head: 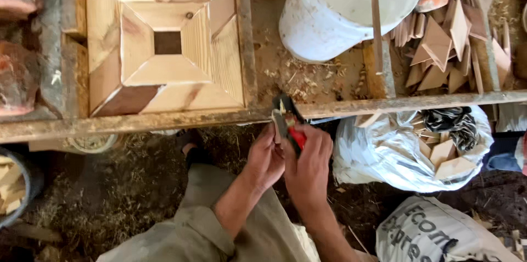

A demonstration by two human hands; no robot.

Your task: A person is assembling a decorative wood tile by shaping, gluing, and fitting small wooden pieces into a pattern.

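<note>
My left hand point(265, 159) pinches a small wooden piece point(279, 121) at the front edge of the workbench point(137, 123). My right hand point(310, 164) grips a red-and-black hand tool point(294, 130) and presses it against that piece. Both hands meet just below the bench edge, above my lap. A square panel of fitted wooden wedges point(164, 42) with a dark centre square lies on the bench to the upper left, framed by wooden strips.
A white bucket point(340, 9) stands on the bench beyond my hands. Cut triangular wood pieces point(444, 48) are piled at the right. A white sack of offcuts point(411, 149) and a second printed sack point(439, 234) sit on the shavings-covered floor. A dark container point(24, 185) is at left.
</note>
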